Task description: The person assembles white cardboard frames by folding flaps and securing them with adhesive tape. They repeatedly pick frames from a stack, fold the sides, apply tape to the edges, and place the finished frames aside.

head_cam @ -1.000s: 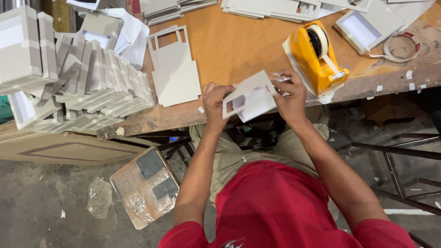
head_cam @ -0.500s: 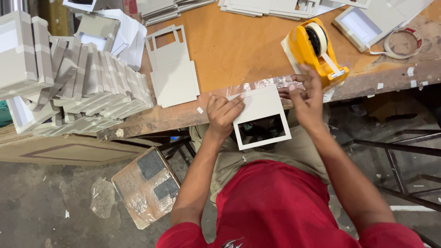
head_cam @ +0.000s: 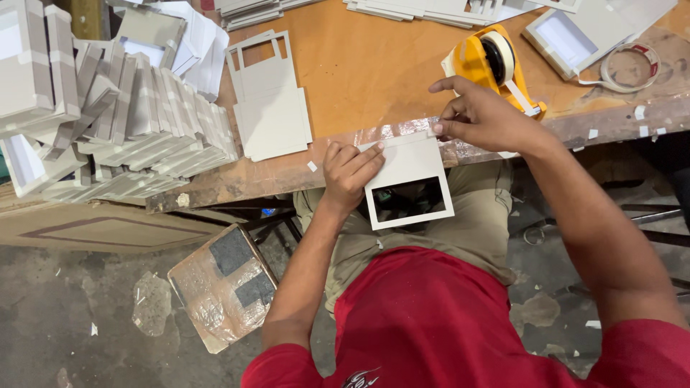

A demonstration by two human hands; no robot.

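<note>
A white cardboard piece with a rectangular window [head_cam: 406,179] hangs over the front edge of the orange worktable [head_cam: 359,79], above my lap. My left hand [head_cam: 350,172] presses on its upper left corner at the table edge. My right hand [head_cam: 483,115] pinches its upper right corner with thumb and fingers, just in front of a yellow tape dispenser [head_cam: 489,61] holding a roll of pale tape.
Stacks of folded grey-white cardboard boxes [head_cam: 108,122] fill the table's left side. Flat cut blanks [head_cam: 269,108] lie at centre. An open white box [head_cam: 575,32] and a loose tape ring [head_cam: 629,65] sit at right. A taped cardboard box [head_cam: 223,287] rests on the floor.
The cardboard piece was held up and turned in both hands; it now lies flat against the table edge with the window toward me. Both hands shifted to its top corners.
</note>
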